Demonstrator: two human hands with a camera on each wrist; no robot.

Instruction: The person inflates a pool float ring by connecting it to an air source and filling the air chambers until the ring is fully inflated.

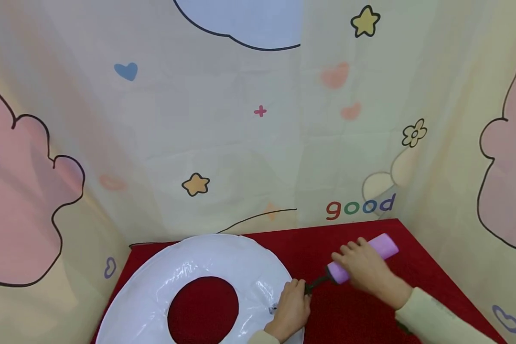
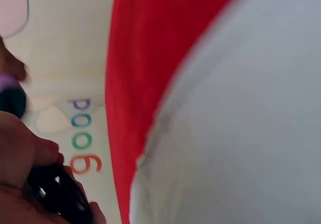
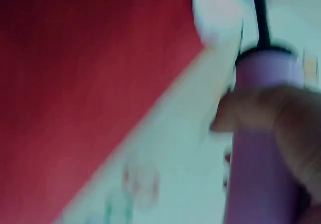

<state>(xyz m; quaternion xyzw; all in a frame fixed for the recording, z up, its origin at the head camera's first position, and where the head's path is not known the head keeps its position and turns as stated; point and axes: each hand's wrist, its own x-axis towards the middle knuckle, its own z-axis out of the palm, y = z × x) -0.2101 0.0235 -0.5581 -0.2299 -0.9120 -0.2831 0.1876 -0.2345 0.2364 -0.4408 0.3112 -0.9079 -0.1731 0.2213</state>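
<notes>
A white inflatable swim ring lies on the red table, plump and shiny, with a small clear valve on its right side. My left hand is beside the valve and curls round the black handle of a hand pump. The pump's purple barrel is gripped by my right hand, up and to the right of the ring. Between the hands a thin black rod shows, drawn out of the barrel. Whether the pump's nozzle sits in the valve is hidden by my left hand.
Red cloth covers the table around the ring. Pale printed curtains with stars, hearts and the word "good" stand behind and on both sides of the table.
</notes>
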